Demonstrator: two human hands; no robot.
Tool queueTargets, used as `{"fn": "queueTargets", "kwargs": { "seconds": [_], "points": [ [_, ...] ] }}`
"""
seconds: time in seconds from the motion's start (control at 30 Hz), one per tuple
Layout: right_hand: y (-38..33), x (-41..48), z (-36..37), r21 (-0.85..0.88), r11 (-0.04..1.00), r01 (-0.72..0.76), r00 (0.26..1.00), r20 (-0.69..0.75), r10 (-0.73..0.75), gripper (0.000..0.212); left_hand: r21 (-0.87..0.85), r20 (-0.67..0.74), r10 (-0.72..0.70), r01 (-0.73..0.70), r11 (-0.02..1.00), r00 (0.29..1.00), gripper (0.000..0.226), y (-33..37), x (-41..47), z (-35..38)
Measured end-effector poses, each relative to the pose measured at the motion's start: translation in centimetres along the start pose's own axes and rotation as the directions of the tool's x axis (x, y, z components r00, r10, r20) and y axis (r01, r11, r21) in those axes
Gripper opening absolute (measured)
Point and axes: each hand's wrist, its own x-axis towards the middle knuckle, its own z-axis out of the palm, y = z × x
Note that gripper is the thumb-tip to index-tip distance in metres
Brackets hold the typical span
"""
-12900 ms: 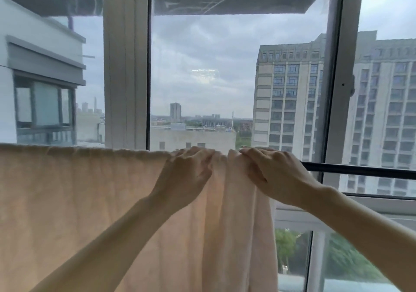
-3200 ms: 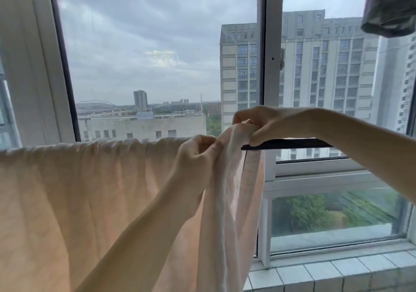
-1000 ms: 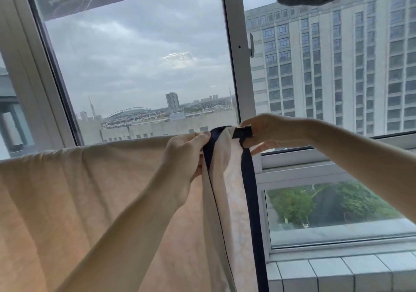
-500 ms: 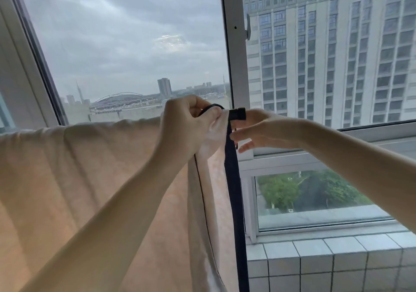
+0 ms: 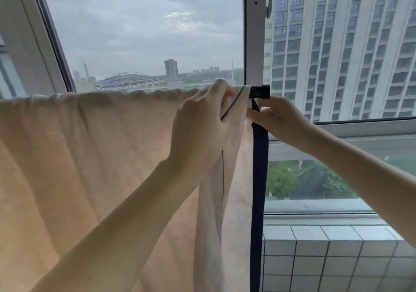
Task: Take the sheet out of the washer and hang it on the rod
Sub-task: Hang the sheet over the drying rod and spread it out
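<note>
Most of the peach sheet (image 5: 90, 156) is draped over the rod (image 5: 260, 91), spread out to the rod's right end cap. Its dark band (image 5: 258, 179), curled over the top half a second ago, now hangs straight below the cap. The left hand (image 5: 200, 129) grips the top fold beside the cap, and the right hand (image 5: 279, 118) pinches the band just under it. Hanging looks nearly finished, with only smoothing left. The window frame (image 5: 254, 32) stands behind.

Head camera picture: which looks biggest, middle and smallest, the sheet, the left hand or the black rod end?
1. sheet, fills the whole left side.
2. left hand.
3. black rod end, just a small stub showing.
</note>
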Motion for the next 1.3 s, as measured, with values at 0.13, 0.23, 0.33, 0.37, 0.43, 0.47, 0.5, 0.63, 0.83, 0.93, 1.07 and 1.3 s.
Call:
{"fn": "queueTargets", "kwargs": {
  "seconds": [0.13, 0.23, 0.33, 0.37, 0.43, 0.47, 0.5, 0.63, 0.83, 0.93, 1.07, 1.3],
  "points": [
    [-0.1, -2.3, 1.4, -0.055, 0.998, -0.003, 0.997, -0.081, -0.001, 0.028, -0.019, 0.035, -0.109, 0.11, 0.994, 0.993, 0.018, -0.7, -4.2, 0.8],
    [0.7, -4.0, 3.3, 0.056, 0.995, -0.085, 0.989, -0.117, 0.091, 0.015, -0.002, 0.107, -0.194, 0.195, 0.981, 0.975, 0.016, -0.6, -7.1, 1.4],
    [2.6, -5.7, 5.0, 0.096, 0.977, -0.192, 0.973, -0.108, 0.203, 0.01, -0.037, 0.155, -0.284, 0.293, 0.955, 0.946, 0.016, -0.4, -10.0, 1.7],
    [3.5, -6.2, 5.5, 0.061, 0.977, -0.204, 0.971, -0.115, 0.21, 0.01, -0.048, 0.166, -0.304, 0.315, 0.948, 0.938, 0.019, -0.5, -10.9, 1.7],
    [5.2, -7.5, 6.8, -0.008, 0.975, -0.222, 0.968, -0.12, 0.22, 0.014, -0.069, 0.191, -0.345, 0.363, 0.929, 0.919, 0.029, -0.6, -12.7, 2.0],
    [6.0, -8.3, 7.5, -0.031, 0.971, -0.235, 0.967, -0.109, 0.23, 0.017, -0.076, 0.203, -0.372, 0.393, 0.916, 0.906, 0.037, -0.7, -13.7, 2.3],
    [6.7, -9.2, 8.3, -0.053, 0.967, -0.248, 0.965, -0.097, 0.242, 0.02, -0.077, 0.217, -0.395, 0.42, 0.904, 0.892, 0.046, -0.8, -14.6, 2.6],
    [8.8, -12.7, 10.9, -0.1, 0.948, -0.303, 0.953, -0.015, 0.304, 0.034, -0.041, 0.258, -0.461, 0.486, 0.873, 0.849, 0.038, -1.7, -18.8, 3.7],
    [10.8, -17.7, 13.4, -0.078, 0.907, -0.415, 0.907, 0.052, 0.419, 0.03, 0.083, 0.355, -0.553, 0.563, 0.822, 0.754, 0.03, -2.7, -25.0, 4.2],
    [11.0, -19.4, 14.6, 0.054, 0.86, -0.508, 0.859, 0.104, 0.501, 0.025, 0.106, 0.415, -0.606, 0.625, 0.773, 0.679, 0.037, -2.7, -27.4, 4.1],
    [11.5, -21.2, 16.4, 0.077, 0.843, -0.533, 0.84, 0.17, 0.516, 0.027, 0.16, 0.478, -0.665, 0.687, 0.709, 0.575, 0.038, -2.7, -29.2, 4.4],
    [13.4, -22.2, 17.2, -0.012, 0.809, -0.587, 0.805, 0.101, 0.585, 0.04, 0.318, 0.575, -0.712, 0.692, 0.648, 0.403, 0.031, -3.7, -32.5, 3.9]
  ]
}}
